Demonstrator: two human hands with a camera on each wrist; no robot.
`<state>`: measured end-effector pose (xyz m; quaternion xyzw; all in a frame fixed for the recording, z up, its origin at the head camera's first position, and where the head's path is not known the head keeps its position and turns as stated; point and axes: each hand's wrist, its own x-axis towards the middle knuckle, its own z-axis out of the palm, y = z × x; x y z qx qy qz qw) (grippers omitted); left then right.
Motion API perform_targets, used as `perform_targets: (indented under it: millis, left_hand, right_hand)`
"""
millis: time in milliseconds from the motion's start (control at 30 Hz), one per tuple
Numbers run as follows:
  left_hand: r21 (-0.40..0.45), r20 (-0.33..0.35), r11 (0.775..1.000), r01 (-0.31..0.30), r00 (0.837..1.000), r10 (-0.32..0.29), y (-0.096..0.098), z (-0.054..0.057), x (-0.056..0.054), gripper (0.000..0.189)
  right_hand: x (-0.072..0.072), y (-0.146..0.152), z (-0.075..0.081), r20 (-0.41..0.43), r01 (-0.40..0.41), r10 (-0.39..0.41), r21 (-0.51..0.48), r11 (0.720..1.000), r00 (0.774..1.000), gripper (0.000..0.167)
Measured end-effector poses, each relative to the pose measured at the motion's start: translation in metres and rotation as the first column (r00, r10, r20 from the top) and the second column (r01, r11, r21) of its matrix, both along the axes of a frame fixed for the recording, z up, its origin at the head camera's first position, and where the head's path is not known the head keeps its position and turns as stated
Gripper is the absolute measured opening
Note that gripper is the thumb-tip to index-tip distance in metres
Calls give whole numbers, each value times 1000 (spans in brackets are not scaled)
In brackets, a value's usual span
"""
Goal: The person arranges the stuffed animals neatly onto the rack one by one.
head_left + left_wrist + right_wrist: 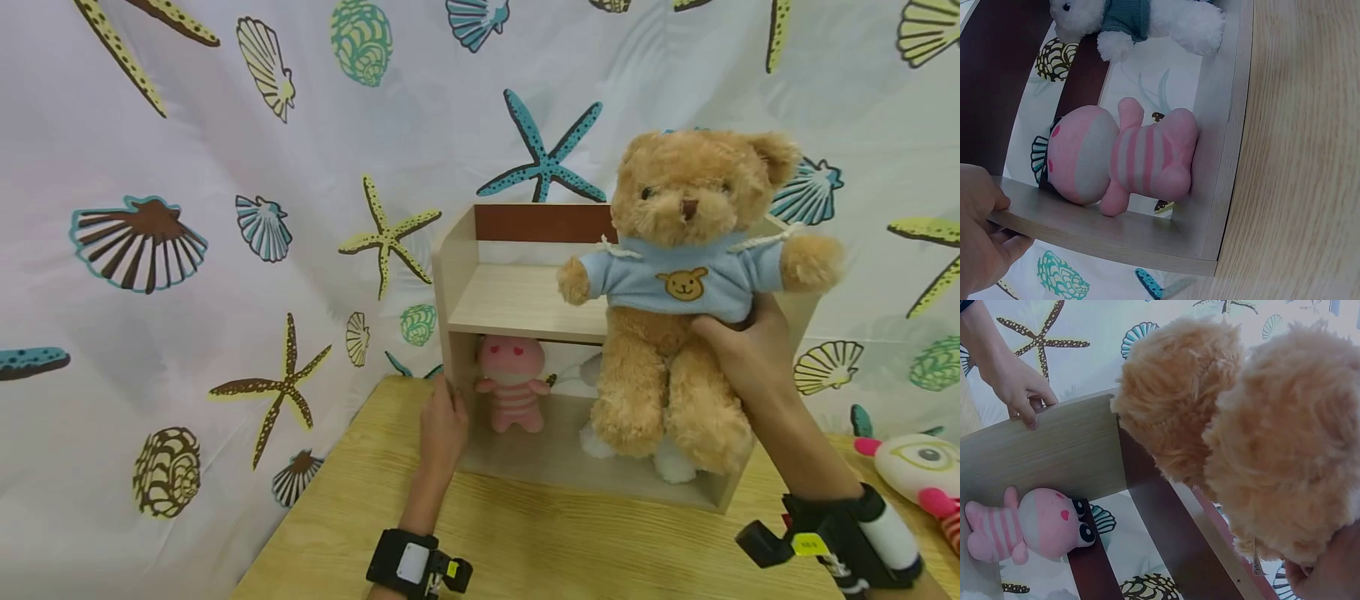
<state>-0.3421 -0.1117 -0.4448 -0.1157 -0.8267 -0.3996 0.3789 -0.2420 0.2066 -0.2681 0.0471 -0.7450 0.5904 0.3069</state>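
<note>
A tan teddy bear (682, 283) in a light blue top is held up before the right half of a small wooden shelf (585, 475). My right hand (757, 350) grips it at the waist, thumb across its front. In the right wrist view the furry legs (1285, 444) fill much of the picture. My left hand (442, 425) pinches the front edge of the shelf's left side panel, thumb inside and fingers outside. Close by in the lower compartment stands a pink striped plush doll (513, 383). A white plush in a green sweater (1125, 25) is beside it, mostly hidden behind the bear in the head view.
The shelf stands on a wooden table (525, 550) against a white curtain (225, 350) printed with shells and starfish. At the far right of the table lies another white and pink plush toy (915, 471). The upper shelf board (525, 300) is partly covered by the bear.
</note>
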Motion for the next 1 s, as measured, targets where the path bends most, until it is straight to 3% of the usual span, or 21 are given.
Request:
perform_targets:
  millis: [133, 300, 533, 1000]
  left_hand:
    - [-6, -10, 1000, 20, 1000, -20, 1, 0, 0, 11]
    - [-4, 25, 1000, 24, 999, -24, 1, 1, 2, 10]
    - [-1, 78, 999, 34, 996, -34, 2, 2, 2, 8]
    - [2, 81, 1000, 8, 997, -8, 0, 3, 3, 9]
  right_hand:
    - [-5, -1, 2, 19, 39, -40, 38, 999, 999, 60]
    - [-9, -5, 4, 25, 50, -52, 57, 997, 998, 63]
    - [-17, -10, 12, -12, -25, 25, -6, 1000, 1000, 65]
    - [-34, -21, 26, -45, -157, 152, -118, 981, 987, 62]
